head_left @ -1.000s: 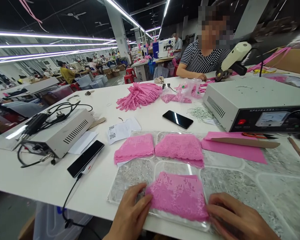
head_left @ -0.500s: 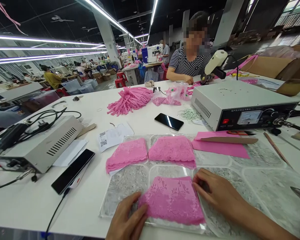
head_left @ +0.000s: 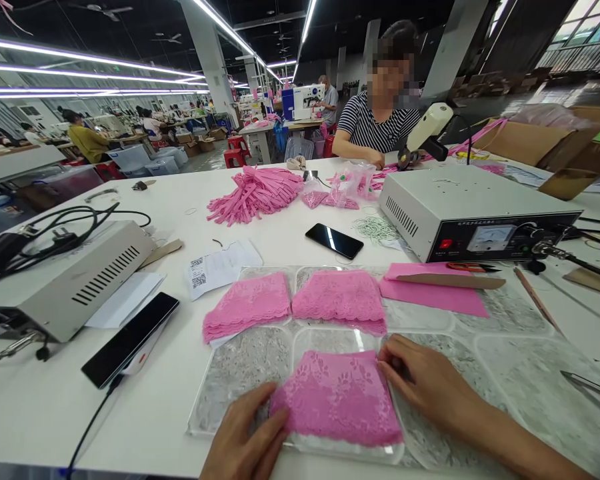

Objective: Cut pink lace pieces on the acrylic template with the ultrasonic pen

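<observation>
A piece of pink lace (head_left: 337,399) lies on a clear plastic sheet (head_left: 240,373) at the near edge of the white table (head_left: 180,373). My left hand (head_left: 245,440) rests flat on the lace's left edge, fingers stretched out. My right hand (head_left: 425,383) sits at the lace's upper right corner, fingertips curled and pinching the edge. Two folded stacks of pink lace, one on the left (head_left: 247,305) and one on the right (head_left: 340,300), lie just beyond.
A pink card (head_left: 433,297) with a wooden ruler (head_left: 450,281) lies right of the stacks. A white machine (head_left: 473,210) stands at the right, another box (head_left: 75,280) at the left. Two phones (head_left: 334,240) (head_left: 130,339), pink strips (head_left: 253,193) and a seated person (head_left: 380,120) are nearby.
My right hand has moved from the lace's lower right corner up to its upper right corner. The view has shifted slightly to the right. My left hand has stayed on the left edge.
</observation>
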`<state>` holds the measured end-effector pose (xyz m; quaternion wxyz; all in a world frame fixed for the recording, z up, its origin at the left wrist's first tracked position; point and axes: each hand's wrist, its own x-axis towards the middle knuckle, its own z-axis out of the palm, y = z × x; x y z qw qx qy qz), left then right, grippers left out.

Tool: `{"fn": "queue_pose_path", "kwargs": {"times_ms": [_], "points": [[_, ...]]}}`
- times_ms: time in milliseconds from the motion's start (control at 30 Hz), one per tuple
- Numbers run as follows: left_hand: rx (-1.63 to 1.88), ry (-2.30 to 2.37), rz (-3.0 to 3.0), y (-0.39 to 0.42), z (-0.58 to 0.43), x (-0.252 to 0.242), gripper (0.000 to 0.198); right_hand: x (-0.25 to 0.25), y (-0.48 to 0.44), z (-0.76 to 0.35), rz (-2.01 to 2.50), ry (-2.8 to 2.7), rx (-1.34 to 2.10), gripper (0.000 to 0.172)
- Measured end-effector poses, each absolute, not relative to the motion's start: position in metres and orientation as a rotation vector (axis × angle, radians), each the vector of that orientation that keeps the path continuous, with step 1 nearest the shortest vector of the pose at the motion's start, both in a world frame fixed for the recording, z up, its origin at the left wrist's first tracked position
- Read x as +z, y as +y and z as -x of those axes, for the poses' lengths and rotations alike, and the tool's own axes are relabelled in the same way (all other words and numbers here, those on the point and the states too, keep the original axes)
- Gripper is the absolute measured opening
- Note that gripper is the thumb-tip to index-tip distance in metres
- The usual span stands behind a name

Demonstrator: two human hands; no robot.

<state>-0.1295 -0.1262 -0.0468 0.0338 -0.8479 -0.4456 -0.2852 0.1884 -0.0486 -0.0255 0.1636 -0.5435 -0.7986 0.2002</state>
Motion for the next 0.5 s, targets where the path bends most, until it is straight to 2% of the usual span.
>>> {"fn": "queue_pose_path", "kwargs": {"times_ms": [300, 433, 500], "points": [[-0.868, -1.359, 2.624, -0.126, 0.128, -0.041, 0.021, -0.012, -0.043, -0.189, 1.401, -2.26, 0.508, 0.014], [-0.863, -1.35, 2.616, -0.124, 0.126, -0.036, 0.022, -0.001, -0.065, -0.192, 1.05, -2.414, 0.576, 0.008], [-0.861, -1.357, 2.634, -0.122, 0.126, -0.033, 0.021, -0.007, -0.074, -0.194, 0.923, -2.488, 0.595, 0.011]]}}
